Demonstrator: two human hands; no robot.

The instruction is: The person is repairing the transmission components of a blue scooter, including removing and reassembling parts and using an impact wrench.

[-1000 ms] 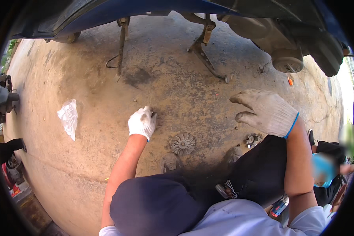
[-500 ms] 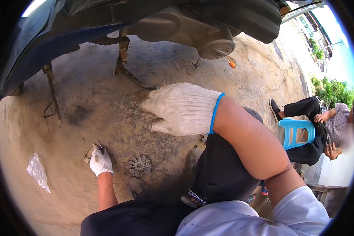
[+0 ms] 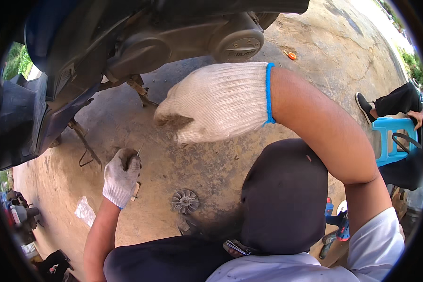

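My left hand (image 3: 121, 174), in a white knitted glove with soiled fingertips, is closed in a pinch above the concrete floor. A thin, pale, pin-like piece (image 3: 140, 149) sticks up from its fingertips; its exact kind cannot be made out. Just beside that glove a small tan piece (image 3: 136, 191) shows, partly hidden. My right hand (image 3: 216, 103), gloved with a blue cuff edge, is raised near the underside of a dark scooter (image 3: 174, 42). Its fingers are curled toward the thumb, and whatever they hold is hidden. A finned metal fan wheel (image 3: 184, 201) lies flat on the floor between my legs.
The scooter's stand (image 3: 85, 143) reaches the floor at left. A clear plastic bag (image 3: 84, 211) lies near my left forearm. At right, a person (image 3: 399, 101) is beside a blue stool (image 3: 389, 126). A blue power tool (image 3: 340, 224) and an orange item (image 3: 292, 55) lie on the floor.
My left hand has lifted from the small tan piece on the floor, with a thin piece in its fingers. My right hand stays raised near the scooter. The whole view has shifted.
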